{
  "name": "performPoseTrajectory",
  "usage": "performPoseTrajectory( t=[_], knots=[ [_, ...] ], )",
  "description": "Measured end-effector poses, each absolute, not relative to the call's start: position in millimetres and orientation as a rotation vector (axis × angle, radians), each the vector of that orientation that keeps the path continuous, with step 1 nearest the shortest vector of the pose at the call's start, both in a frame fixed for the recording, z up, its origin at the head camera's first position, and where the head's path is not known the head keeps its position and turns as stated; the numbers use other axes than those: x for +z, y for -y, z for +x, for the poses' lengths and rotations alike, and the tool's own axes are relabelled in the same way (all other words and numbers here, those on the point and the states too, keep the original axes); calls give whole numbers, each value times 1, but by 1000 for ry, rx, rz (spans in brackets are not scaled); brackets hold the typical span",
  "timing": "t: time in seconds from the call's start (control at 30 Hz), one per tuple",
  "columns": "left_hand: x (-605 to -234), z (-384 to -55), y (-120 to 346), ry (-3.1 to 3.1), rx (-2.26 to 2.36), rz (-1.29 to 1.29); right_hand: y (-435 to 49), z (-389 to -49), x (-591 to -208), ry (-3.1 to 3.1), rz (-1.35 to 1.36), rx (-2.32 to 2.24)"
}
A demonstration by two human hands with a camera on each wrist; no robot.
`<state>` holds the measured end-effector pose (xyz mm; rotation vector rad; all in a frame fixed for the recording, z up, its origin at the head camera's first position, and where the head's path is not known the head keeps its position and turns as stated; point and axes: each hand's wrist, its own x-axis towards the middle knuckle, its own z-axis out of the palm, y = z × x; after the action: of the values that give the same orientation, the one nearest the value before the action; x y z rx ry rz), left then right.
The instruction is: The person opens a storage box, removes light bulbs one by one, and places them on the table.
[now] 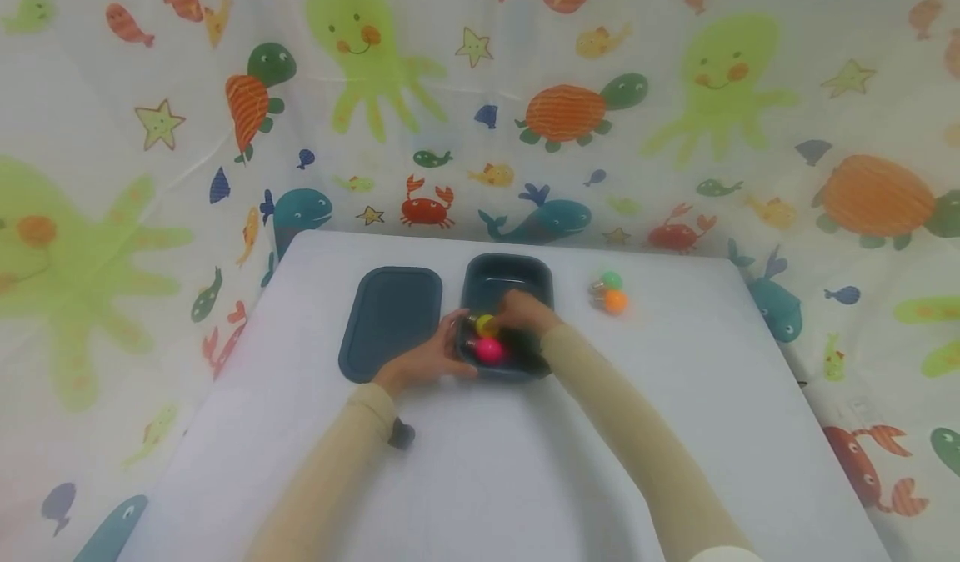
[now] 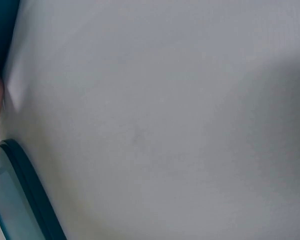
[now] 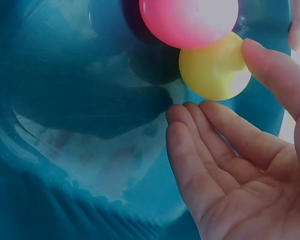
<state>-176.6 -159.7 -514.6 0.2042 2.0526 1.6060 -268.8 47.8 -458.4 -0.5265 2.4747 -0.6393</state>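
Observation:
A deep dark teal box (image 1: 513, 374) stands near the middle of the table. My left hand (image 1: 431, 358) grips its left front corner, thumb along the front wall and fingers up at the side. Over the box, my right hand (image 1: 525, 313) reaches in and pinches a yellow ball (image 3: 215, 70). The thumb lies on one side of the ball and a fingertip at its opposite edge, while the other fingers extend below. Right beside it is a pink ball (image 3: 190, 20), overlapping the yellow one in the right wrist view. Metallic parts show left of both balls in the head view.
A flat teal lid-like piece (image 1: 393, 320) with a raised rim lies left of the box. Right of the box are a green ball (image 1: 611, 280) and an orange ball (image 1: 616, 301), both with metallic parts. A patterned curtain (image 1: 450, 87) hangs behind the white table (image 1: 675, 362).

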Motion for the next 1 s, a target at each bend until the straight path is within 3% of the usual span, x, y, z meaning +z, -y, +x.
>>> performPoseTrajectory(
  t=[1.0],
  knots=[
    [-512,-176,158,-2037,1627,214,-62,-275,-464,-2618,-590,-746]
  ],
)
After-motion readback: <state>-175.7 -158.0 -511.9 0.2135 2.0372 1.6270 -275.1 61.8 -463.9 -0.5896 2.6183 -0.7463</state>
